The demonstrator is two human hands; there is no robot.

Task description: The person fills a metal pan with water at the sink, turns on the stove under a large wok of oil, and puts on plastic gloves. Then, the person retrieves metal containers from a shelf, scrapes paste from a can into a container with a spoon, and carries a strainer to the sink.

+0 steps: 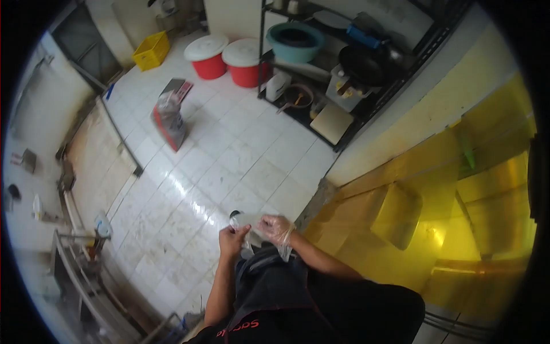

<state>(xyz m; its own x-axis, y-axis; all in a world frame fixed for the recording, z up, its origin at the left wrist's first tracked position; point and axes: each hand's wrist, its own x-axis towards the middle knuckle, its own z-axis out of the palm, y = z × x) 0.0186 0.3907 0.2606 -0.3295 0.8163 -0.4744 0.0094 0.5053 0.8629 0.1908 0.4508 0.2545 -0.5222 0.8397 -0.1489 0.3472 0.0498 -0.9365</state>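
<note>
My right hand [276, 228] wears a loose clear plastic glove that reaches past the wrist. Its fingers are curled in a pinch. My left hand [234, 239] is bare, with thumb and fingers closed on thin clear plastic. Between the two hands stretches this translucent plastic, which looks like another disposable glove [247, 220]; part of it hangs below the fingers. Both hands are in front of my waist, close above a dark apron [269, 286]. The fingertips are small and partly covered by the plastic.
A filled bag [169, 123] stands on the tiled floor near a scale [179, 89]. Red tubs with white lids [209, 57] and a yellow crate [151, 51] are further back. A black shelf rack [326, 135] holds pans and basins. Yellow translucent sheeting [401, 223] is at my right.
</note>
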